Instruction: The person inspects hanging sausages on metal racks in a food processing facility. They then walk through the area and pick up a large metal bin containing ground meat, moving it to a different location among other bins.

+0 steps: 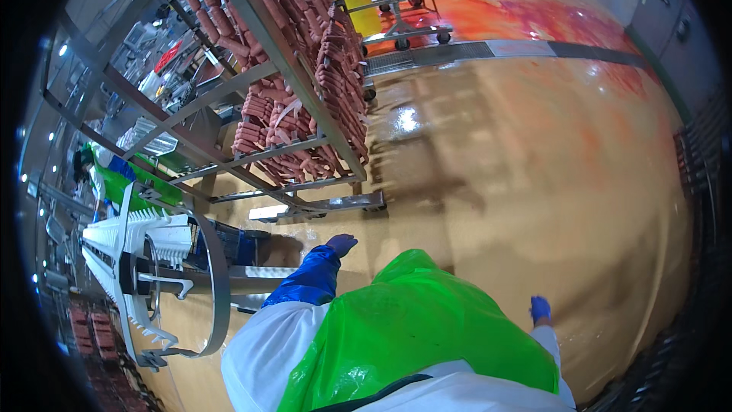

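My left hand (pixel 341 244), in a dark blue-purple glove below a shiny blue sleeve cover, reaches out over the floor with nothing visible in it. Its fingers look loosely stretched. Nearest to it is the lower frame of a tall metal rack (pixel 316 204), hung with many strings of linked sausages (pixel 278 126). A gap lies between hand and rack. On the other side my right hand (pixel 540 309), in a blue glove, hangs beside my green apron (pixel 427 320). It appears open and touches nothing; its fingers are small in the picture.
Left of me stands a machine with white toothed parts (pixel 152 236) and a curved metal guard (pixel 221 290). A person in a green apron (pixel 133 183) is behind it. A wheeled cart (pixel 415 30) stands ahead past a floor drain (pixel 435 56). Red liquid (pixel 526 15) stains the wet floor.
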Tool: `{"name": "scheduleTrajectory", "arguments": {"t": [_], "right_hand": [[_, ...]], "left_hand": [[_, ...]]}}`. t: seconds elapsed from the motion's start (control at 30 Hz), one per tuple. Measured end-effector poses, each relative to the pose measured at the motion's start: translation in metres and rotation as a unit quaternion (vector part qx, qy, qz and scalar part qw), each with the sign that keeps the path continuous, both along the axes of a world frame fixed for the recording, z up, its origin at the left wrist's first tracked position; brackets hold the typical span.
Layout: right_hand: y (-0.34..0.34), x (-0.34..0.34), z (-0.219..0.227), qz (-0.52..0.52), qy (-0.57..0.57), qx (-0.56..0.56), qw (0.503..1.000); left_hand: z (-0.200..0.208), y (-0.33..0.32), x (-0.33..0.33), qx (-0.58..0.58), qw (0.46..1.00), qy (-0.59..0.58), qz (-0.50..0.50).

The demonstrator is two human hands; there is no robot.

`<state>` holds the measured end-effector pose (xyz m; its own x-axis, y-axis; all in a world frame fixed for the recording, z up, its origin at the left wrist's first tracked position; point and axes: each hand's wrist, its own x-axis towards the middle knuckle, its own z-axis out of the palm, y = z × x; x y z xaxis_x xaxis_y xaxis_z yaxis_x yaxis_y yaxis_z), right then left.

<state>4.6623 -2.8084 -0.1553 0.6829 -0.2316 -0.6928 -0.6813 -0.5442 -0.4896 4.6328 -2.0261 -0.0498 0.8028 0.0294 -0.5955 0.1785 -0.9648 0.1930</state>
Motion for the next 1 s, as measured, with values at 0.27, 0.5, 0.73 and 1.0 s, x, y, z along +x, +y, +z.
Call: {"name": "scheduleTrajectory", "arguments": {"t": [0.27, 0.5, 0.73, 1.0], "right_hand": [[0.16, 0.37, 0.07, 0.168, -0.261, 0.065, 0.948], [0.206, 0.431, 0.063, 0.192, -0.045, 0.1, 0.975], [0.044, 0.47, -0.064, 0.222, 0.13, 0.046, 0.965], [0.092, 0.703, -0.032, 0.185, 0.12, 0.093, 0.971]], "left_hand": [[-0.021, 0.013, 0.125, -0.063, 0.991, -0.035, 0.114], [0.125, -0.03, 0.361, -0.352, 0.864, -0.274, 0.233], [0.31, 0.058, 0.541, -0.253, 0.632, -0.678, 0.276], [0.4, 0.158, 0.618, -0.187, 0.367, -0.805, 0.426]]}}
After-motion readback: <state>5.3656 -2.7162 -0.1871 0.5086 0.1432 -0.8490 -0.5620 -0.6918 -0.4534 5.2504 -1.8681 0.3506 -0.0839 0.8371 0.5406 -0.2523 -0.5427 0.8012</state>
